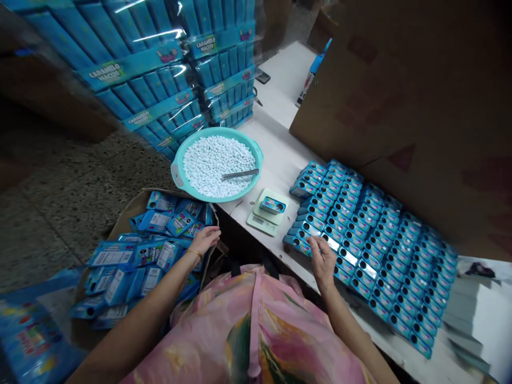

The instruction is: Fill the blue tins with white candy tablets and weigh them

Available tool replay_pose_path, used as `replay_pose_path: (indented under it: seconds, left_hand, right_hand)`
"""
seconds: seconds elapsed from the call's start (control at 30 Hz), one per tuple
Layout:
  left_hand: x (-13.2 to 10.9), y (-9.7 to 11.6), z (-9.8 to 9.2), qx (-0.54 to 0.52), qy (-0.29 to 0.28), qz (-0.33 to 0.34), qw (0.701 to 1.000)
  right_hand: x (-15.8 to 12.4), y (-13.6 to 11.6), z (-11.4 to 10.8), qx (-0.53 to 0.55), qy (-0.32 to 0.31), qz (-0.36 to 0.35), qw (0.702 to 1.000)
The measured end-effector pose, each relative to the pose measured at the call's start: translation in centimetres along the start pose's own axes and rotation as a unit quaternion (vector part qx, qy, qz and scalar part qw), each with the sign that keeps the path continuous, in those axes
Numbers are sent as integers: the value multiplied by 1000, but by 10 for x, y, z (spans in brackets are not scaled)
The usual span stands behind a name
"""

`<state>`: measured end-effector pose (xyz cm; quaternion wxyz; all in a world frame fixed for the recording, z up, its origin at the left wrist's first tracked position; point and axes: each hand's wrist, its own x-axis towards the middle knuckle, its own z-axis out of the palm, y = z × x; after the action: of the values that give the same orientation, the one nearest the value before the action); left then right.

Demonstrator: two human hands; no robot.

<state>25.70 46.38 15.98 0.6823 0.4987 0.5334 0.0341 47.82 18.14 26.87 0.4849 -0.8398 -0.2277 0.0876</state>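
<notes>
My left hand (206, 240) is over the inner edge of an open carton (130, 213) full of blue candy packs (116, 253); its fingers are drawn together, and nothing shows in them. My right hand (322, 260) is at the near edge of the rows of small blue packs (352, 245), fingers loosely bent and slightly apart, tips close to a front pack. Whether they touch it is unclear. Between my hands, a single blue pack (273, 205) lies on a pale green digital scale (262, 224). Behind it, a turquoise bowl (178, 178) holds white candies (216, 160) and a metal scoop-like tool (240, 174).
Wrapped stacks of blue display boxes (140, 69) rise at the back left. A large cardboard sheet or box (400, 106) stands behind the rows on the white table (276, 138). A phone-like dark object (262, 76) and a blue-capped tube (310, 74) lie farther back.
</notes>
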Motion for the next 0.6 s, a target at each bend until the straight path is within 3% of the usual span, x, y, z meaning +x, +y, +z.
replay_pose_path:
  seconds: [0.3, 0.47, 0.6]
  left_hand:
    - [-23, 1, 53, -10, 11, -9, 1000]
    - [-36, 1, 71, -36, 60, 32, 997]
    - [-41, 6, 73, -46, 117, 68, 990]
  right_hand:
    - [-3, 20, -44, 17, -20, 16, 1000]
    - [1, 43, -74, 28, -56, 20, 998]
    - [10, 45, -65, -3, -111, -23, 993]
